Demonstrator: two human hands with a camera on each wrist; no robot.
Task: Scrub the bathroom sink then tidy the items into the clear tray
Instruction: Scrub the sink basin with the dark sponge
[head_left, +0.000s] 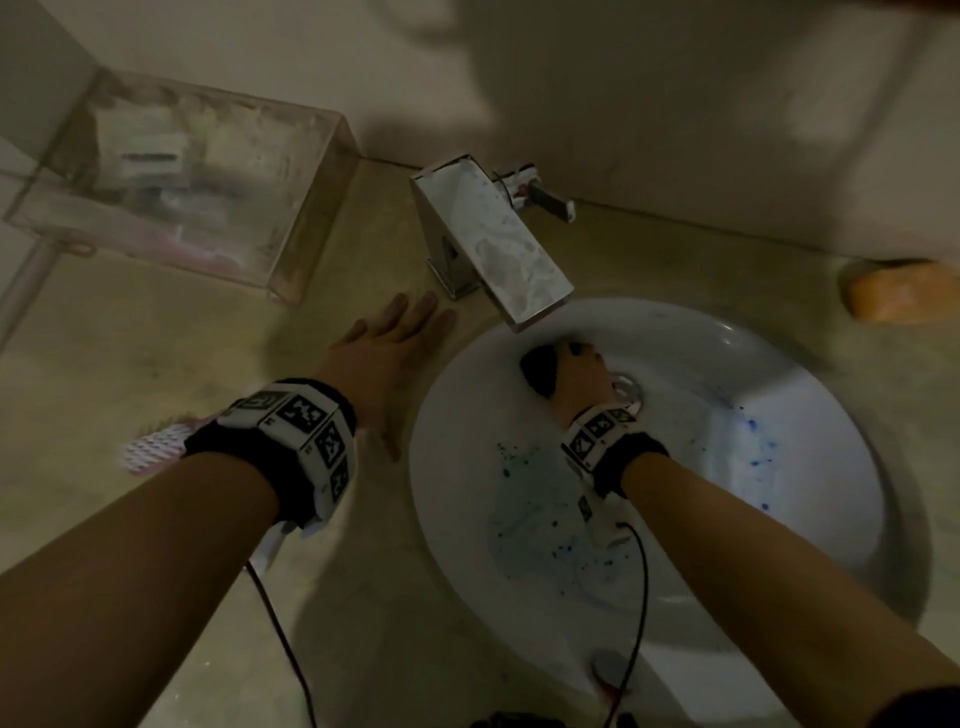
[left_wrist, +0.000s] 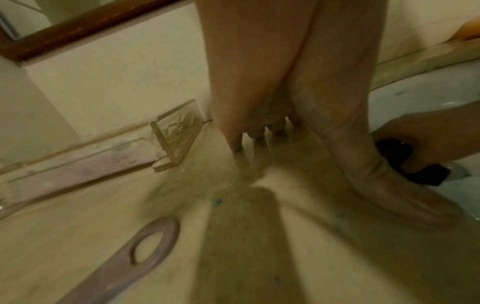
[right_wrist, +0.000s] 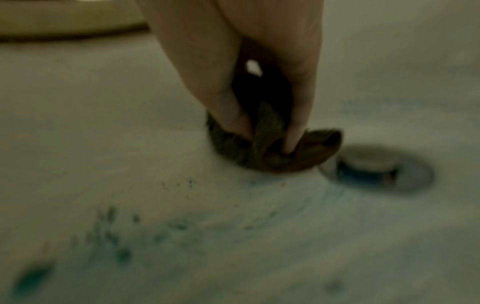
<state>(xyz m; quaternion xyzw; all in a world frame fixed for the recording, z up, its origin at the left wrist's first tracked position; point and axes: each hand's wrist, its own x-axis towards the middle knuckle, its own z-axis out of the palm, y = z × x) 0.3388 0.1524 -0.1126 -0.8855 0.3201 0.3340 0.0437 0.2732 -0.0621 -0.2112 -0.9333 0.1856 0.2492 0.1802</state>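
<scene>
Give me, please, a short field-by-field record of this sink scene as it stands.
right hand: grips dark scrubber against basin, beside drain
left hand: flat on counter, fingers straight
sink: blue-green spots remain
clear tray: back left on counter; contents unclear
orange soap: on counter, right of sink
pink brush: on counter, by left wrist

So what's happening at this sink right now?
A person is scrubbing the round white sink basin. Their right hand presses a dark scrubbing pad against the basin beside the metal drain, while blue-green stains remain. The left hand rests flat on the beige counter. The clear plastic tray sits further back.
</scene>
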